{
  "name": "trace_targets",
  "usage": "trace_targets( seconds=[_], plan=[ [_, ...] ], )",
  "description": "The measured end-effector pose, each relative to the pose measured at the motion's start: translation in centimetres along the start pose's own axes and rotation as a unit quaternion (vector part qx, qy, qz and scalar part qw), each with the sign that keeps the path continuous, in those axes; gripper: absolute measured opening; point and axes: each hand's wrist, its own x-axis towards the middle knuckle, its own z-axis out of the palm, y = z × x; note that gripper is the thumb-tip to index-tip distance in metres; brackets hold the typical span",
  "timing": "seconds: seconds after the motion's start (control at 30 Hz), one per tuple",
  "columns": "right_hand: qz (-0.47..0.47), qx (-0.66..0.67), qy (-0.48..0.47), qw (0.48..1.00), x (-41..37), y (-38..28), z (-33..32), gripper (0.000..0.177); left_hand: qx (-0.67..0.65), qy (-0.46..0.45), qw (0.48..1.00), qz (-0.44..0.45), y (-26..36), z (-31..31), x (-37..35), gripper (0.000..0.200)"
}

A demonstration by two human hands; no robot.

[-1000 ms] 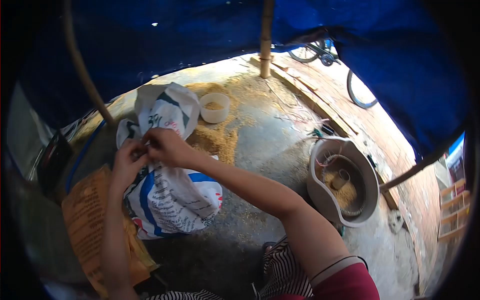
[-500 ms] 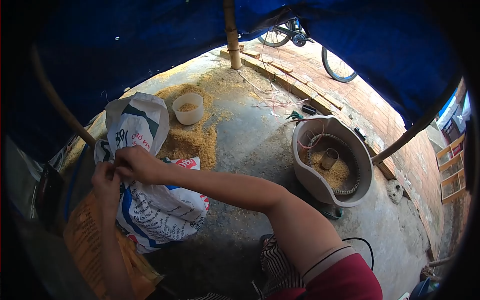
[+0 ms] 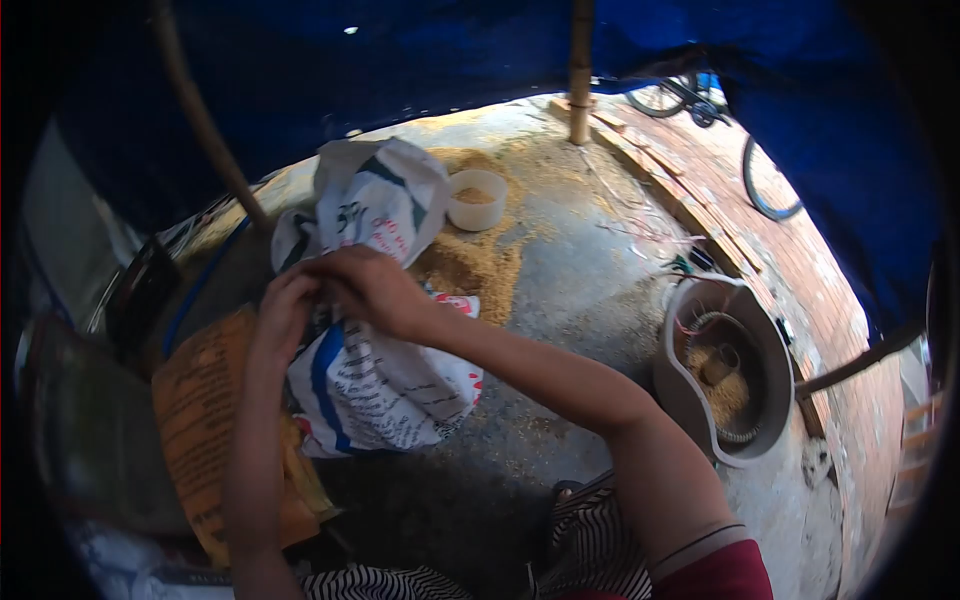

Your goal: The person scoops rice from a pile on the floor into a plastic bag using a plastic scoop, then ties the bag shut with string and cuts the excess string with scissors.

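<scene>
A white printed sack (image 3: 385, 385) stands on the concrete floor, its top bunched under both hands. My left hand (image 3: 288, 300) is closed at the gathered neck, its fingertips meeting the other hand. Over the neck bends my right hand (image 3: 365, 285), with its fingers closed on the sack. The upper part of the sack flares out beyond the hands. An orange printed sack (image 3: 205, 420) lies beside my left forearm. Just past the white sack, a white tub (image 3: 476, 200) holding some grain rests at a pile of yellow grain (image 3: 490, 270).
A grey basin (image 3: 670, 370) with grain and a small cup inside stands at the right. Bamboo poles (image 3: 580, 70) hold up a blue tarp (image 3: 420, 60). Planks (image 3: 660, 190) line the floor's edge, with a bicycle (image 3: 770, 180) beyond.
The view has swung left, so the scene sits further right in the picture. Both hands remain together at the sack's neck, with the right hand more bent over it.
</scene>
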Motion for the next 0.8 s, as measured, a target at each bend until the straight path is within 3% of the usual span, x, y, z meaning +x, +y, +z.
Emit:
trace_targets(
  seconds=[0.1,0.17,0.23,0.27,0.37,0.43,0.53,0.8],
  plan=[
    [0.080,-0.025,0.020,0.996,-0.1,-0.2,0.0,0.025,-0.103,0.009,0.994,-0.035,0.7,0.9,-0.3,0.020],
    [0.021,-0.110,0.075,0.991,0.2,0.4,0.1,0.021,-0.109,0.042,0.992,-0.041,0.3,1.1,0.1,0.018],
    [-0.008,-0.138,0.048,0.989,0.2,0.0,-0.2,0.019,-0.114,0.042,0.992,-0.044,0.8,1.7,-0.1,0.016],
    [0.023,-0.149,0.030,0.988,0.0,-0.1,-0.1,0.017,-0.115,0.048,0.991,-0.040,1.0,1.9,-0.1,0.016],
    [0.039,-0.186,-0.005,0.982,-0.2,-0.6,-0.4,0.017,-0.081,0.127,0.988,-0.043,1.0,2.2,0.0,0.014],
    [0.036,-0.261,-0.045,0.964,-0.6,-0.8,-0.4,0.018,0.052,0.217,0.974,0.047,1.0,1.5,0.5,0.013],
    [0.054,-0.273,-0.099,0.955,-1.5,-1.3,-1.2,0.020,0.029,0.265,0.963,0.048,1.0,0.1,0.3,0.014],
    [0.069,-0.298,-0.184,0.934,-1.8,-1.8,-2.9,0.014,0.038,0.286,0.957,0.038,-0.5,-0.1,0.8,0.019]
  ],
)
